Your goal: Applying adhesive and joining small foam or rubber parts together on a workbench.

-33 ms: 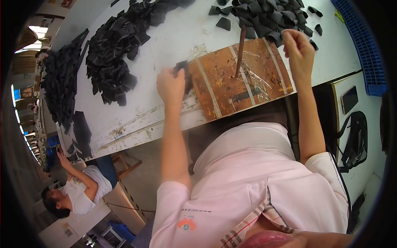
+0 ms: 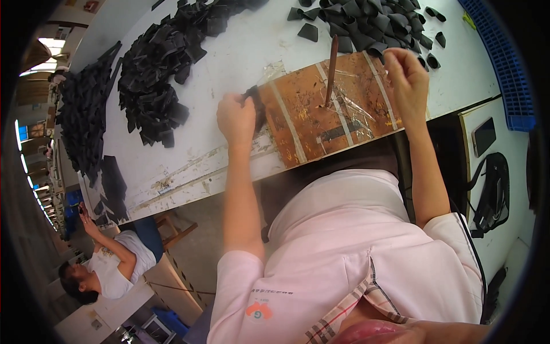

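Observation:
My left hand (image 2: pixel 236 117) is closed around a small black piece (image 2: pixel 256 102) at the left edge of a brown work board (image 2: pixel 303 114) that is partly covered in clear film. A brown stick-like tool (image 2: pixel 331 69) stands upright on the board. My right hand (image 2: pixel 408 74) is raised over the board's far right corner. Its fingertips are pinched together at the edge of a pile of black pieces (image 2: pixel 366 23). I cannot make out whether they hold a piece.
More heaps of black pieces (image 2: pixel 166 63) lie on the white table (image 2: pixel 240 51) to the left, with stacks (image 2: pixel 83 114) along its far left. A blue crate (image 2: pixel 504 63), a phone (image 2: pixel 484 136) and a black bag (image 2: pixel 492 183) are at the right. Another person (image 2: pixel 109 264) sits lower left.

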Motion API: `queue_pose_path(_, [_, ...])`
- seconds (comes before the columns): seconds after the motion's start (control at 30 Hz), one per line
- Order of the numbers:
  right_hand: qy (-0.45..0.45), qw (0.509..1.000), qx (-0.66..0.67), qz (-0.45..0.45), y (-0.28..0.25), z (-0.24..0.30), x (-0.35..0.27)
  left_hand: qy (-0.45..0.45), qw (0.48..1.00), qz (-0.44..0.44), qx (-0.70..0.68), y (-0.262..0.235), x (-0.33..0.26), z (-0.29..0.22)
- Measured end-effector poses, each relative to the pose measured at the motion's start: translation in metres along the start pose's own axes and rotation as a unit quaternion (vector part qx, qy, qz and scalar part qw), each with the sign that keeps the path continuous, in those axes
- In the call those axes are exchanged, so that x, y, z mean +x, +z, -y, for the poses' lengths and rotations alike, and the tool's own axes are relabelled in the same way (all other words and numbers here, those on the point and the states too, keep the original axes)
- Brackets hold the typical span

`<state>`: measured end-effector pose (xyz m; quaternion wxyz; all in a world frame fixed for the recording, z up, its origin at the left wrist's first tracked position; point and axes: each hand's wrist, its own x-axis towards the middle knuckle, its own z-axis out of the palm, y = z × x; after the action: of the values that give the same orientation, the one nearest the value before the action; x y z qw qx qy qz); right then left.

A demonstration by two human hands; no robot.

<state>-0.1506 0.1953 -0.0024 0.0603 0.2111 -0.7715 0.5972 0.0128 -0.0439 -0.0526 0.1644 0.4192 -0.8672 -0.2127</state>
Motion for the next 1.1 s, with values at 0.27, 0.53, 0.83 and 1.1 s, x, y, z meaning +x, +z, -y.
queue_pose_path(0.27, [0.033, 0.968, 0.029, 0.247, 0.018, 0.039, -0.051, 0.043, 0.991, -0.079, -0.101, -0.004, 0.000, -0.002])
queue_pose_path(0.53, [-0.009, 0.962, 0.114, 0.250, 0.061, 0.069, -0.074, -0.180, 0.580, 0.092, -0.789, -0.022, -0.057, -0.044])
queue_pose_path(0.83, [-0.077, 0.960, 0.144, 0.229, 0.050, 0.053, -0.064, -0.196, 0.465, 0.189, -0.842, -0.034, -0.093, -0.070])
queue_pose_path(1.1, [-0.225, 0.896, -0.027, 0.381, 0.013, 0.070, -0.032, 0.017, 0.766, 0.245, -0.594, -0.073, -0.070, -0.078])
